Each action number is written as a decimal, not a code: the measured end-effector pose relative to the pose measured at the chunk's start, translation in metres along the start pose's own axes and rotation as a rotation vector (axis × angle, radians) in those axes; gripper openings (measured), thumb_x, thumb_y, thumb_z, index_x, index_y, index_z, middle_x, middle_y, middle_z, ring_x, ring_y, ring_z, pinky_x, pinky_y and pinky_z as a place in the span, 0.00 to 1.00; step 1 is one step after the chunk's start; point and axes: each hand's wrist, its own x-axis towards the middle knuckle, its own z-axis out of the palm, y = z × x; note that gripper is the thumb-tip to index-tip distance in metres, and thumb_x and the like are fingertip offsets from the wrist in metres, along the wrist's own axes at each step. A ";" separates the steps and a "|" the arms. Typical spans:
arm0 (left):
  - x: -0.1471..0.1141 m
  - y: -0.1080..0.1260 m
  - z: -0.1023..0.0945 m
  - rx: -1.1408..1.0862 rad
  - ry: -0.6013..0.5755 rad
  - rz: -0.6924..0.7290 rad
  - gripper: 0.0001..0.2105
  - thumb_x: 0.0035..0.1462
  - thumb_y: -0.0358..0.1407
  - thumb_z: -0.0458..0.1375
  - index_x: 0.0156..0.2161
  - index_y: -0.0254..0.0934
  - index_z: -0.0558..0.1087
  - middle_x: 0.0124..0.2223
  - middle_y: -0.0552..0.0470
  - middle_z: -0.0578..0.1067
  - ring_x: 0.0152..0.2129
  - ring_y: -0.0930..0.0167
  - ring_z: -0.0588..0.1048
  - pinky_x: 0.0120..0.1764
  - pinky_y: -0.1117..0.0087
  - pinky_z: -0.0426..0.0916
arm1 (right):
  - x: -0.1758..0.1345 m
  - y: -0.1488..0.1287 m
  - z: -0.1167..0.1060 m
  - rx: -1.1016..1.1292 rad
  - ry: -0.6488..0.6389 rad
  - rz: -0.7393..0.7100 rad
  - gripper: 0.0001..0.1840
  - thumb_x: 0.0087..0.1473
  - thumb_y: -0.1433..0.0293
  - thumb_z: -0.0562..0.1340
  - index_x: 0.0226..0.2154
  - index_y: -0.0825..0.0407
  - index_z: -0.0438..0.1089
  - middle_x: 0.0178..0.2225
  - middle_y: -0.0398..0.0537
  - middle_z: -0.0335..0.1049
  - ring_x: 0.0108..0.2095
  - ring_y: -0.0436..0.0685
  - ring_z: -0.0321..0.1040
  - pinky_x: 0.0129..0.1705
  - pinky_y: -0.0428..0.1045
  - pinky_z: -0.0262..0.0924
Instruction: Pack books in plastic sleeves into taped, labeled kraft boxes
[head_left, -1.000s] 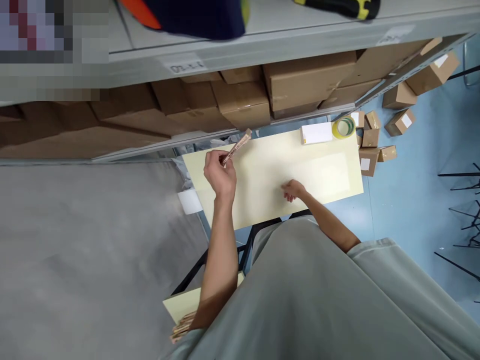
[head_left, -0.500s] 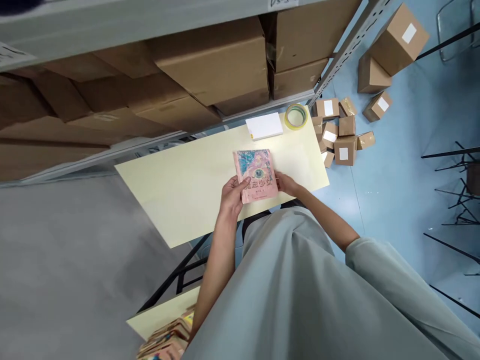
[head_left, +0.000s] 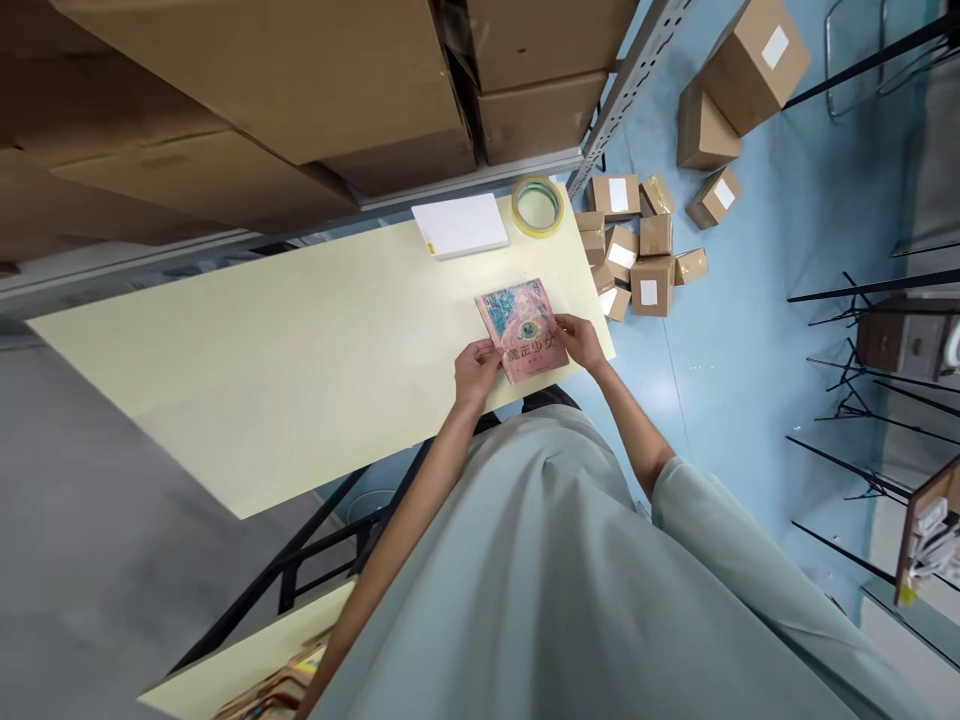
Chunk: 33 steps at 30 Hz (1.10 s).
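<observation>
Here, the left hand pinches the left edge of a pink book and the right hand its right edge; whether it touches the table between them, I cannot tell. Its Chinese title, ending 少女, reads upright from the hands' side; its long axis runs away from them, top leaning left. Beyond them lie a white box and tape.

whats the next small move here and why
Perhaps settle the pink book flat on the table: the left hand and right hand hold its opposite sides, picture side up, and the white box and tape roll lie apart from it.
</observation>
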 end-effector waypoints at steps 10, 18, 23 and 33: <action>0.026 -0.010 0.020 0.280 -0.062 0.114 0.13 0.51 0.33 0.67 0.43 0.35 0.81 0.41 0.48 0.85 0.37 0.67 0.81 0.51 0.63 0.78 | 0.017 0.016 -0.018 -0.187 0.128 0.009 0.15 0.64 0.70 0.62 0.47 0.50 0.84 0.45 0.48 0.87 0.44 0.60 0.82 0.54 0.52 0.75; 0.021 -0.013 0.028 0.416 0.027 0.163 0.14 0.56 0.31 0.64 0.48 0.37 0.80 0.46 0.47 0.85 0.39 0.66 0.82 0.52 0.62 0.78 | 0.013 0.018 -0.011 -0.177 0.177 0.021 0.13 0.64 0.69 0.63 0.47 0.49 0.83 0.45 0.50 0.86 0.44 0.61 0.83 0.55 0.55 0.75; 0.008 -0.021 0.023 0.523 0.009 0.243 0.17 0.60 0.35 0.64 0.53 0.37 0.79 0.53 0.43 0.82 0.41 0.64 0.82 0.54 0.57 0.77 | 0.006 0.013 -0.016 -0.267 0.350 0.067 0.15 0.67 0.64 0.65 0.52 0.52 0.79 0.53 0.57 0.83 0.48 0.62 0.82 0.59 0.56 0.72; 0.007 -0.044 0.025 0.473 -0.128 0.361 0.28 0.57 0.35 0.64 0.64 0.40 0.74 0.59 0.42 0.71 0.51 0.60 0.77 0.57 0.55 0.77 | 0.014 0.011 -0.007 -0.298 0.273 0.235 0.09 0.60 0.62 0.69 0.39 0.49 0.81 0.43 0.51 0.85 0.49 0.66 0.81 0.56 0.57 0.72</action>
